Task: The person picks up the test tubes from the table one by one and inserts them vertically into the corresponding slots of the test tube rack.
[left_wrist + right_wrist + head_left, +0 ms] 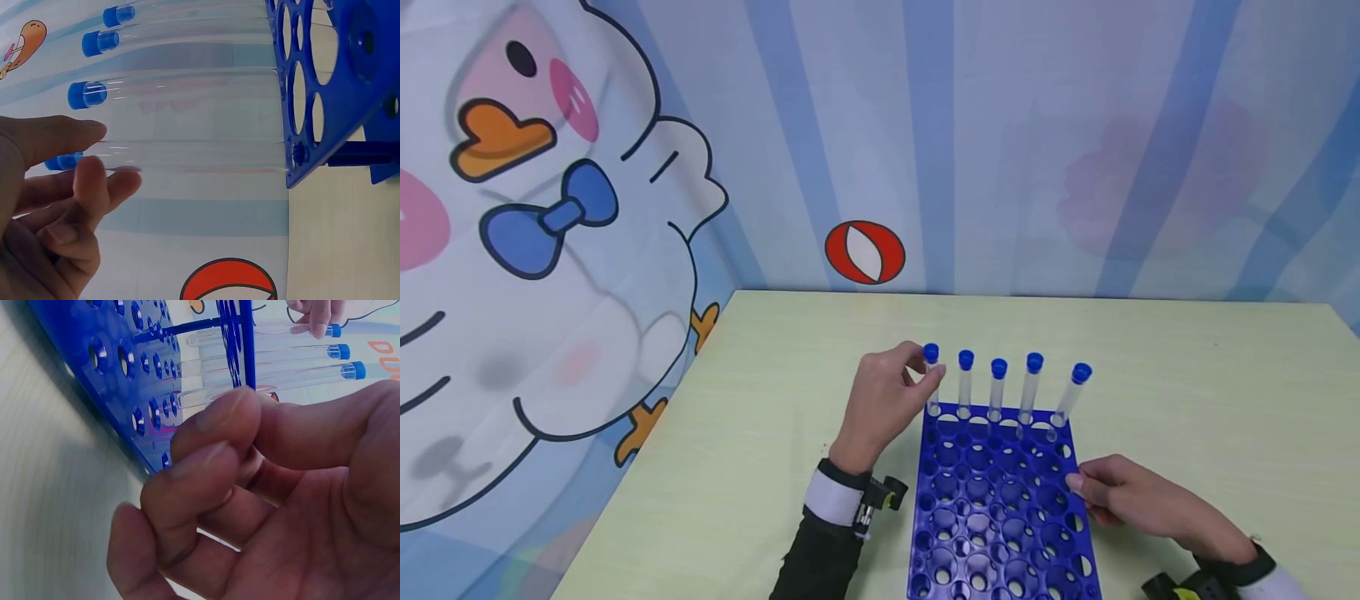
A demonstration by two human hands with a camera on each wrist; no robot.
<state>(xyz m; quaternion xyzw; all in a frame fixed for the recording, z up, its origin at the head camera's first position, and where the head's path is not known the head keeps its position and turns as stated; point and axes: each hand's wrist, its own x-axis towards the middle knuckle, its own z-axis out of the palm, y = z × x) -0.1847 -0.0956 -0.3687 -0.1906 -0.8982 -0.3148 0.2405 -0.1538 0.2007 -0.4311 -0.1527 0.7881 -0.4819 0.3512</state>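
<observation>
Head view, rack: We find a blue test-tube rack (1000,508) standing on the pale green table (760,433), near its front edge, between the two hands.
Head view, tubes: We count five clear tubes with blue caps standing in the rack's far row; the rightmost tube (1070,395) leans to the right, the others stand close to upright.
Head view, left hand: We see the left hand (883,404) at the rack's far left corner, thumb and fingers curled round the upper part of the leftmost tube (932,379), just under its cap.
Head view, right hand: We see the right hand (1138,496) lying at the rack's right edge, fingertips against the rim.
Left wrist view, grip: We note the left hand (56,206) pinching the nearest tube (200,156) between thumb and fingers close to its blue cap (62,162); the tube's other end sits in the rack (331,94).
Right wrist view, contact: We record the right hand (262,506) with fingers bent and bunched together, their tips pressed on the edge of the rack (125,381); they enclose nothing.
Surroundings: We note a cartoon-printed backdrop (550,208) behind and to the left of the table.
</observation>
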